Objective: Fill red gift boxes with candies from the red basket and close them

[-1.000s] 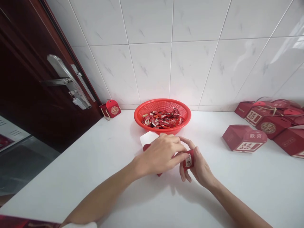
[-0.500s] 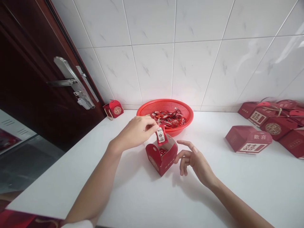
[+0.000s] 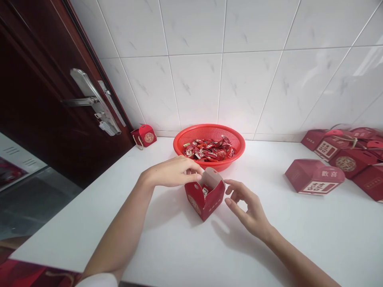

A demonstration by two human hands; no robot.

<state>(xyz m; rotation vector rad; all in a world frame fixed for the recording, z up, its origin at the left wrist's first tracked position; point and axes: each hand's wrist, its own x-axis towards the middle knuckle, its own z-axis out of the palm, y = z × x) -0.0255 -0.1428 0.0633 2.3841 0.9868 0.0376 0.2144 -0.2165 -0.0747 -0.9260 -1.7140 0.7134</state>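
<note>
A small red cardboard box with raised flaps stands open on the white table, a wrapped candy showing inside it. My left hand is over the box's back left edge, its fingers loosely curled and the thumb apart from them, with nothing seen in it. Whether its fingertips touch the flap is hard to make out. Close to the box's right side, my right hand is open, fingers bent and holding nothing. Behind the box sits a red plastic basket with many wrapped candies.
A closed red box stands to the right, beside a pile of similar boxes. Another small red box is at the back left near the wall. A dark red door with a metal handle is beyond the table's left edge.
The candy that my left hand held over the box is now inside, out of my fingers. That hand is slightly lower. My right thumb has come into view and its fingers have bent.
</note>
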